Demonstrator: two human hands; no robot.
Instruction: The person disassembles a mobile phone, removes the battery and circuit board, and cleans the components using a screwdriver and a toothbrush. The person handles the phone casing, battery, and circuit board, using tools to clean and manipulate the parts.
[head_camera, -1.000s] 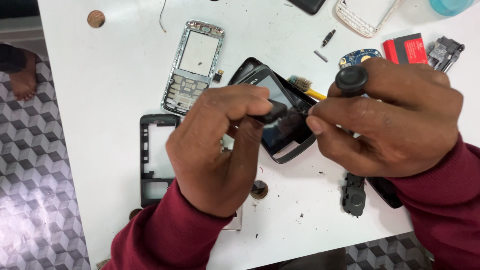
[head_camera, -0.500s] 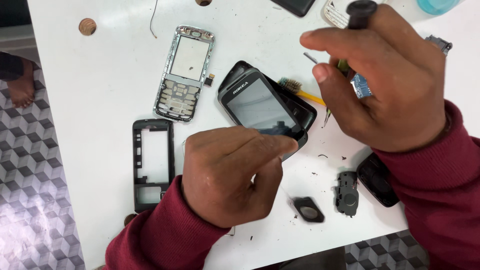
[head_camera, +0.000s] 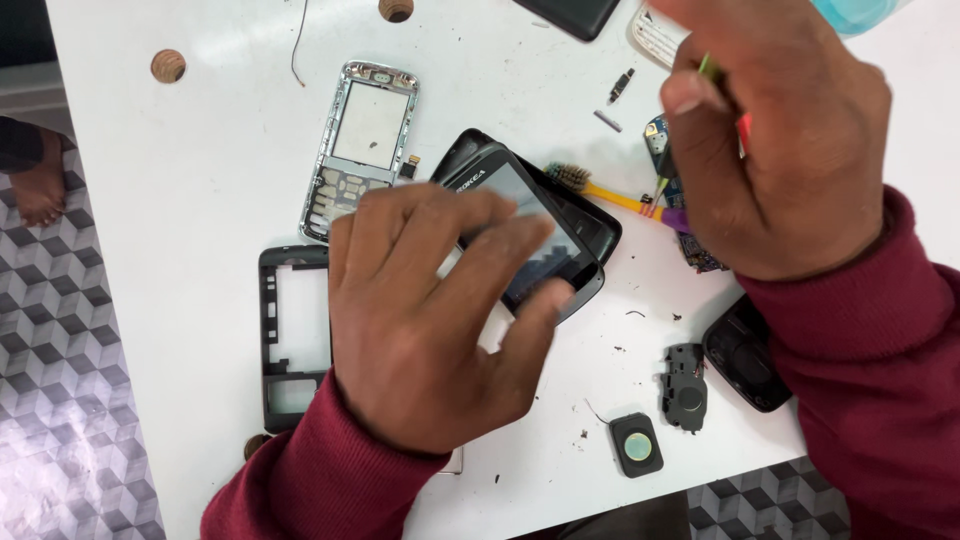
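Observation:
My left hand (head_camera: 420, 330) lies over a black touchscreen phone (head_camera: 565, 215) on the white table (head_camera: 180, 190), with its fingers spread on the screen and its thumb hooked under the near edge. My right hand (head_camera: 790, 150) hovers above and to the right of the phone, closed around a thin screwdriver (head_camera: 661, 183) whose tip points down beside a blue circuit board (head_camera: 656, 134). A brush with a yellow handle (head_camera: 612, 198) lies between the phone and the board.
A silver phone frame with keypad (head_camera: 365, 150) and a black plastic frame (head_camera: 290, 345) lie to the left. A small square speaker part (head_camera: 637, 445), a black module (head_camera: 685, 387) and a black cover (head_camera: 745, 355) sit near the front edge. Someone's bare foot (head_camera: 40, 185) shows on the patterned floor.
My right hand has lifted the screwdriver off the phone, up and to the right. My left hand has uncurled and flattened its fingers on the screen. The small square part now lies on the table.

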